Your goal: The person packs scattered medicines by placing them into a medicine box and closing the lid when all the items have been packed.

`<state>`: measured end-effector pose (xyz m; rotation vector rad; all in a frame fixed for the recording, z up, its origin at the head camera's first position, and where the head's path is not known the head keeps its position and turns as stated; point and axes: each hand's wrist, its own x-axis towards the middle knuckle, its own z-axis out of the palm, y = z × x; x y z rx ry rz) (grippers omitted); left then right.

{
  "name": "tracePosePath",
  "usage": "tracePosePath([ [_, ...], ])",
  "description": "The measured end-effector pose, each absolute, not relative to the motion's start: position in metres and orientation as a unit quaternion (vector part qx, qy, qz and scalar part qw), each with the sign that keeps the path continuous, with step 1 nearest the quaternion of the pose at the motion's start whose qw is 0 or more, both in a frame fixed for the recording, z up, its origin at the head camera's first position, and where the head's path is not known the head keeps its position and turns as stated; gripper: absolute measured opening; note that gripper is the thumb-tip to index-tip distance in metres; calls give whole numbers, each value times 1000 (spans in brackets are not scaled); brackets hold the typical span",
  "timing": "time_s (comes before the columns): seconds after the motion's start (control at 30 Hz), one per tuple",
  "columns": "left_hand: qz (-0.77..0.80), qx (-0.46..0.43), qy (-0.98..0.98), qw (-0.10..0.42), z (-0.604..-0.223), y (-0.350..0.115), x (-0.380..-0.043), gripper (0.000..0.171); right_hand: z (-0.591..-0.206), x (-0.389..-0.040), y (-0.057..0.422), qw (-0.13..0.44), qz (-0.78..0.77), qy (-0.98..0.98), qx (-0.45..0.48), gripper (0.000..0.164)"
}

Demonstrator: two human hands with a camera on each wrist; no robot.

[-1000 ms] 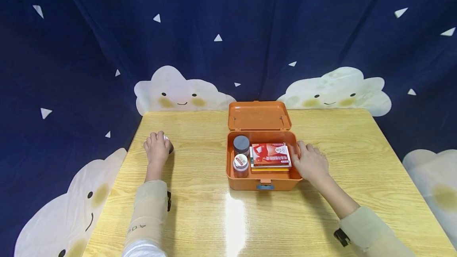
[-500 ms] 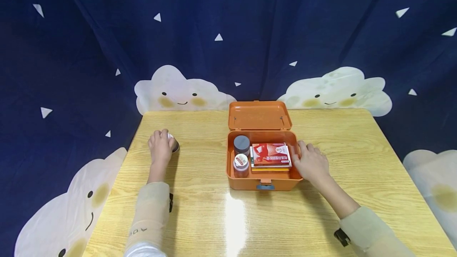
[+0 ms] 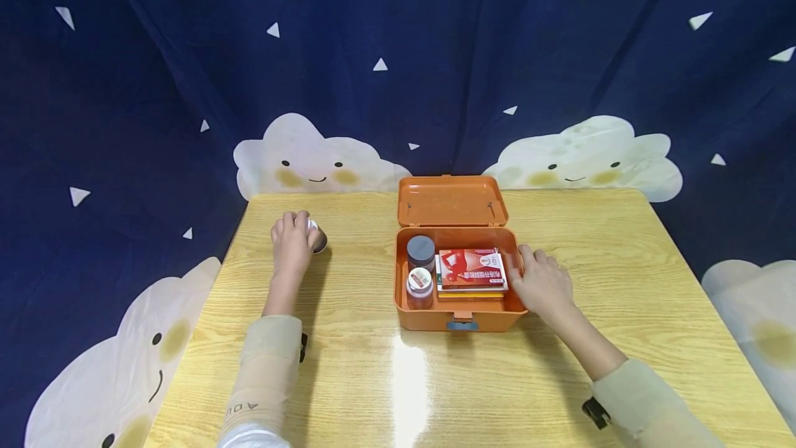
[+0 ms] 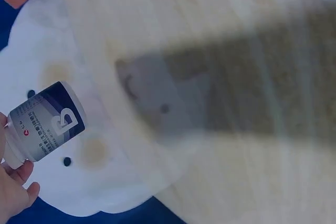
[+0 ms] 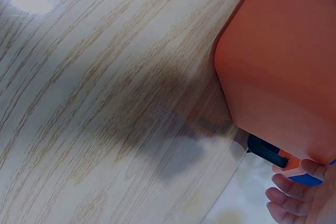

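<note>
My left hand (image 3: 291, 244) grips a pill bottle (image 4: 48, 121) by its white cap end, above the table's left part. The bottle is tilted, with a dark blue and grey label printed with a large B. At the right side of an open orange storage box (image 3: 429, 320), my right hand (image 3: 544, 285) holds the side wall near its rim. In the right wrist view its fingers (image 5: 289, 187) are loosely bent outside the wall; the thumb is hidden there. Inside the box stand a grey-lidded jar (image 3: 421, 252) and a white-capped bottle (image 3: 419, 285), beside stacked medicine boxes, a red one (image 3: 469, 268) on top.
The box's lid (image 3: 450, 201) is swung back, away from me. A blue-grey latch (image 3: 462, 326) sits on its front. The wooden table (image 3: 354, 379) ends at a dark blue curtain (image 3: 435, 54) with cloud prints.
My left hand has moved right and slightly away from me, carrying the pill bottle. My right hand and the orange box have stayed in place.
</note>
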<state>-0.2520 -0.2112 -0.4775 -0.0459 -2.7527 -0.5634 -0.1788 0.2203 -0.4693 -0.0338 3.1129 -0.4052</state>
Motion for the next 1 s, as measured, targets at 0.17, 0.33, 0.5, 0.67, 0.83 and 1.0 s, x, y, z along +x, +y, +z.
tracePosePath([
  [0.17,-199,-48,-963,173,-464,-198,-253,36,-470,-179,220,-4,-130,991,-10,47],
  [0.33,-194,-77,-961,182,-450,-185,-251,36,-470,-179,220,-10,-129,992,-11,46],
  [0.5,-182,-103,-959,190,-437,-171,-249,38,-470,-179,220,-9,-129,992,-12,46],
  [0.67,-185,-130,-953,201,-425,-157,-246,38,-471,-179,221,-8,-129,992,-12,47],
  [0.83,-185,-161,-943,224,-415,-144,-243,34,-471,-179,221,-7,-128,992,-12,47],
  [1.0,-189,-189,-933,242,-407,-130,-240,34,-471,-180,221,-7,-130,991,-12,47],
])
